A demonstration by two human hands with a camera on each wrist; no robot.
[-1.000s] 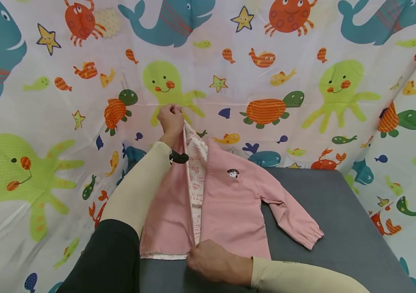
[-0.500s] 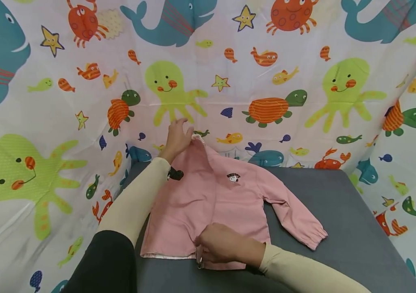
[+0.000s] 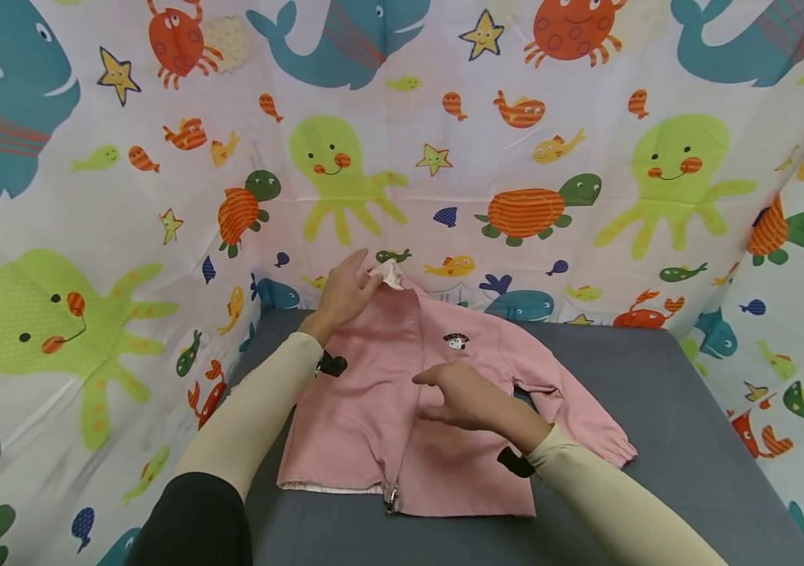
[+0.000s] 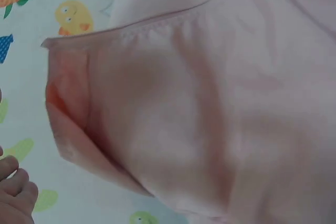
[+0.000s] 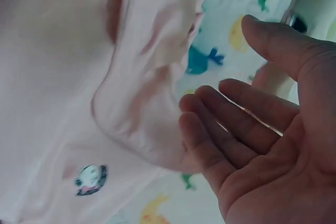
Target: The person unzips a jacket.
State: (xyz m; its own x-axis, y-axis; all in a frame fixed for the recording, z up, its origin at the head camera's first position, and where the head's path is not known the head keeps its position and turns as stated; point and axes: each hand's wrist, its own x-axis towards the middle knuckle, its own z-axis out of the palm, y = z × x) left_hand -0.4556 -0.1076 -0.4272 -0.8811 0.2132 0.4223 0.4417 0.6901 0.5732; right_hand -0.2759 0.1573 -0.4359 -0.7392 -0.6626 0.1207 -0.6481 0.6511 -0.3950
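Note:
A pink jacket [image 3: 472,464] lies front up on the dark grey table, its zip pull [image 3: 391,500] hanging at the bottom hem. Up by the collar [image 3: 389,275], whose pale printed lining shows, my left hand [image 3: 346,295] has loosely extended fingers. In the left wrist view the fingertips [image 4: 18,187] of that hand are apart from the cloth. My right hand [image 3: 461,395] is over the middle of the jacket front, its fingers spread and nothing in them. A small black-and-white dog emblem [image 3: 456,341] marks the chest.
A white curtain [image 3: 402,220] printed with sea animals hangs behind and on both sides of the table [image 3: 684,472]. One sleeve [image 3: 578,409] stretches out to the right across the tabletop; the other is out of sight in the head view.
The front panel that my left hand held raised has come down over the lining. My right hand has left the hem and moved up over the jacket front, its fingers opening.

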